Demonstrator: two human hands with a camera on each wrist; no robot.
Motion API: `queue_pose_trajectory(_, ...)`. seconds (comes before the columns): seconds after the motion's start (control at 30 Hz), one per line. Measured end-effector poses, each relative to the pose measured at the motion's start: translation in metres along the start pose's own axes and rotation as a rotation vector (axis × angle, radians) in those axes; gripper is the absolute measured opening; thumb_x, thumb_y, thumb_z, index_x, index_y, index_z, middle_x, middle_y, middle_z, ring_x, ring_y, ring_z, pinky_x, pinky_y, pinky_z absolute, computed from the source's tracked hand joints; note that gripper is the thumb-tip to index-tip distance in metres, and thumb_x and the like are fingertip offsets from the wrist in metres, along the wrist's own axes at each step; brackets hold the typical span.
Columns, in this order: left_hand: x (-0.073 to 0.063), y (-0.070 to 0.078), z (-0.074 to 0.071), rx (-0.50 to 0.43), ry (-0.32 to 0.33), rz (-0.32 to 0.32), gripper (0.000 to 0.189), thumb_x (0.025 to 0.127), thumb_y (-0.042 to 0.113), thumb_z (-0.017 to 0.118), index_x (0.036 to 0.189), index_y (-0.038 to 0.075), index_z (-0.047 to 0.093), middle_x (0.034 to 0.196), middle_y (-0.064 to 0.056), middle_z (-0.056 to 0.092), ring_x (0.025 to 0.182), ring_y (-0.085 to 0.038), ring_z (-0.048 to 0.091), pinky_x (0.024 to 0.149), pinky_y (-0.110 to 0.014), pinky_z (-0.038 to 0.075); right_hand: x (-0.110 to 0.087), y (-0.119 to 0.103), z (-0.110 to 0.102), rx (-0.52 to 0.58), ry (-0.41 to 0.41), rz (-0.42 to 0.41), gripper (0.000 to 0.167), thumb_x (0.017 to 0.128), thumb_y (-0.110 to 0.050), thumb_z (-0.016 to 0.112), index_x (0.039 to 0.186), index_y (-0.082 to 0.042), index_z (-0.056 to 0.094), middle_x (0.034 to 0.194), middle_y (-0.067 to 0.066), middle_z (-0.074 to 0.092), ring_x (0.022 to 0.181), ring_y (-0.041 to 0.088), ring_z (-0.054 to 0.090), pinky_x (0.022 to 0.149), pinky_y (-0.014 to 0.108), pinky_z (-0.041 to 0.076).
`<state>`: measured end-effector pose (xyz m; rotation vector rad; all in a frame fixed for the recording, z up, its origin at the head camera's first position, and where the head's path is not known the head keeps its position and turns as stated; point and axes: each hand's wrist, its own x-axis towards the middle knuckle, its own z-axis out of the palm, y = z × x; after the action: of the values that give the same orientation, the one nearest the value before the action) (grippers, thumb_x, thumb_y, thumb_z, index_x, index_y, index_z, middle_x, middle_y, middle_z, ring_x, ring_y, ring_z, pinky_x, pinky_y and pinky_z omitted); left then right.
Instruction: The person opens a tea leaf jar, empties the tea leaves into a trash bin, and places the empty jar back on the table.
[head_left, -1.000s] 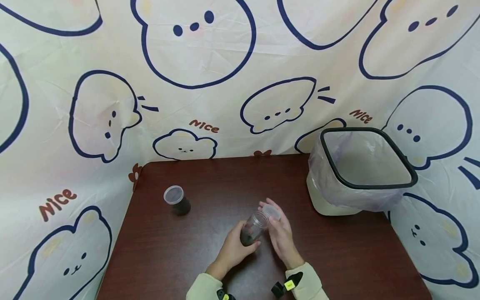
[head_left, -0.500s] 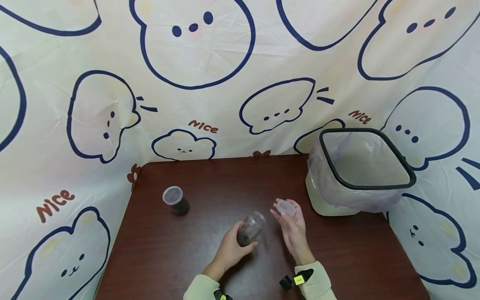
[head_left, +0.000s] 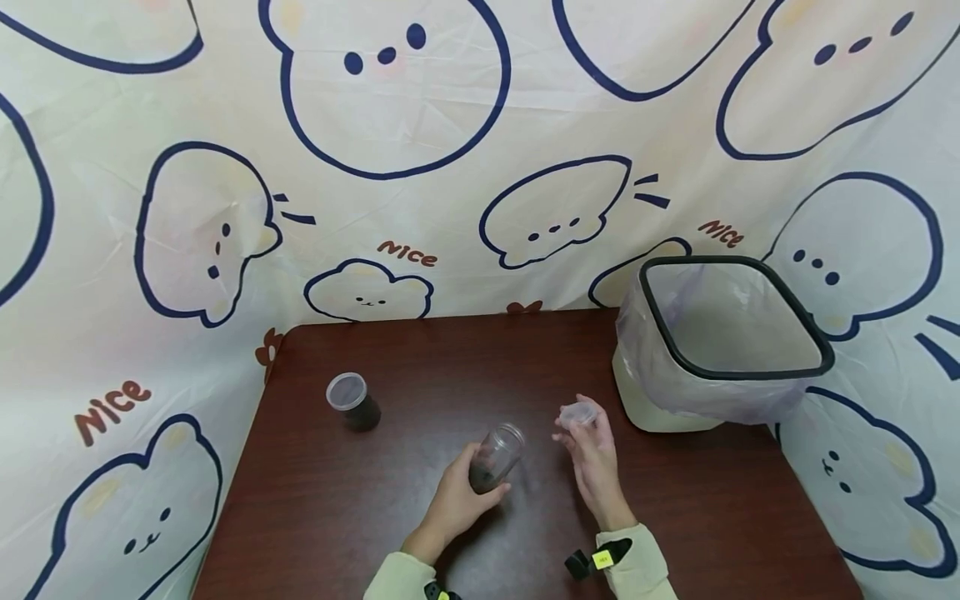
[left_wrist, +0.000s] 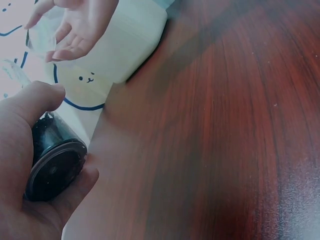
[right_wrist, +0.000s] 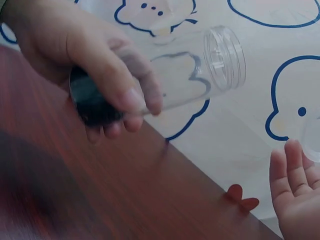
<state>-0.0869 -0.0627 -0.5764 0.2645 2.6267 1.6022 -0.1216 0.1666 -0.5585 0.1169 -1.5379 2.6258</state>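
Observation:
My left hand [head_left: 459,504] grips a clear plastic jar [head_left: 501,450], tilted with its threaded mouth uncovered and pointing up and to the right. Dark contents [right_wrist: 92,102] fill the bottom end of the jar in the right wrist view. To the right, apart from the jar, my right hand [head_left: 597,479] holds a translucent round lid [head_left: 578,414] between thumb and fingers. The left wrist view catches the dark underside [left_wrist: 56,170] of the jar, with the left thumb and fingers around it. Another jar [head_left: 362,412], capped and dark inside, stands upright at the left of the table.
A pale bin [head_left: 652,408] with a dark rim [head_left: 750,374] and a thin plastic liner stands at the table's back right. The brown wooden table [head_left: 330,508] meets a cloth backdrop [head_left: 450,200] printed with cartoon outlines.
My right hand has drawn the lid away from the jar's mouth, moving to the right. The left hand has shifted slightly left with the jar. The capped jar stays put.

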Motion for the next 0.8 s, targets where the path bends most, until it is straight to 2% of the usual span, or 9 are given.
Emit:
queue_pose_trajectory(0.2, -0.002, -0.001, -0.001, -0.002, 0.009, 0.000, 0.054, 0.081, 0.024, 0.087, 0.124, 0.012, 0.058, 0.106, 0.001, 0.069, 0.102, -0.019, 0.065, 0.094, -0.043, 0.048, 0.002, 0.004, -0.009, -0.237, 0.047, 0.038, 0.054, 0.102, 0.001, 0.055, 0.151, 0.003, 0.032, 0.123, 0.000, 0.062, 0.106, 0.014, 0.064, 0.081, 0.026, 0.055)
queue_pose_trajectory(0.33, -0.003, -0.001, -0.001, -0.004, 0.013, 0.003, 0.054, 0.080, 0.024, 0.087, 0.123, 0.012, 0.058, 0.105, 0.001, 0.068, 0.102, -0.019, 0.064, 0.094, -0.042, 0.048, 0.002, 0.006, -0.014, -0.357, 0.076, 0.051, 0.058, 0.098, 0.002, 0.062, 0.148, 0.002, 0.032, 0.124, -0.002, 0.061, 0.109, 0.009, 0.062, 0.083, 0.023, 0.054)
queue_pose_trajectory(0.57, -0.004, -0.001, -0.001, -0.011, 0.013, -0.002, 0.054, 0.080, 0.023, 0.088, 0.123, 0.012, 0.058, 0.105, 0.001, 0.069, 0.101, -0.019, 0.064, 0.094, -0.042, 0.048, 0.004, 0.010, -0.021, -0.546, 0.143, 0.026, 0.055, 0.089, 0.003, 0.075, 0.133, 0.005, 0.041, 0.117, 0.009, 0.060, 0.098, 0.012, 0.059, 0.077, 0.019, 0.050)
queue_pose_trajectory(0.8, -0.004, -0.002, -0.001, -0.015, 0.010, -0.007, 0.054, 0.080, 0.023, 0.088, 0.123, 0.011, 0.058, 0.104, 0.001, 0.069, 0.101, -0.019, 0.064, 0.094, -0.043, 0.048, 0.004, 0.012, -0.033, -0.811, 0.154, 0.037, 0.059, 0.085, -0.013, 0.084, 0.134, -0.002, 0.052, 0.123, 0.017, 0.059, 0.096, 0.015, 0.058, 0.070, 0.020, 0.049)
